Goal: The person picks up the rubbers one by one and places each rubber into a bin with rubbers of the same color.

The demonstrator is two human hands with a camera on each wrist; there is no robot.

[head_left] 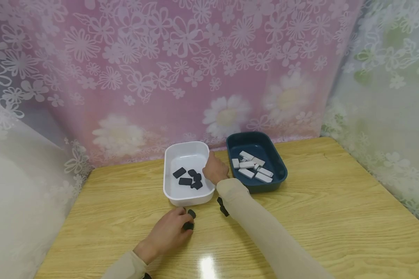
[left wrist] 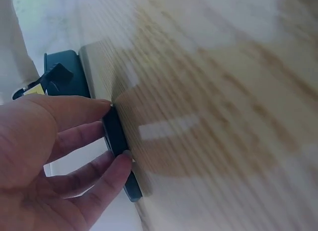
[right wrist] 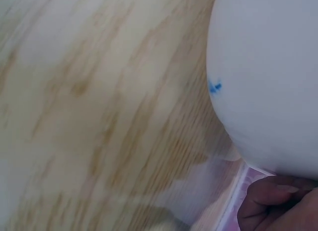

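My left hand [head_left: 169,230] is low over the table, its thumb and fingers pinching a flat black block [left wrist: 115,131]. Another small black piece [head_left: 191,213] shows just beyond its fingertips. At the right rim of the white tub [head_left: 167,190], my right hand [head_left: 216,168] has its fingers curled over the edge; its fingertips are partly hidden. In the right wrist view those curled fingers [right wrist: 266,198] are against the tub's side. Inside the tub lie several black pieces [head_left: 185,181], some rectangular and some irregular.
A dark blue tub [head_left: 279,170] stands to the right, with several white blocks [head_left: 246,173] in it. Partly behind the right sleeve, a black object [head_left: 223,207] is visible. A flowered curtain [head_left: 181,77] hangs behind the wooden table [head_left: 335,201].
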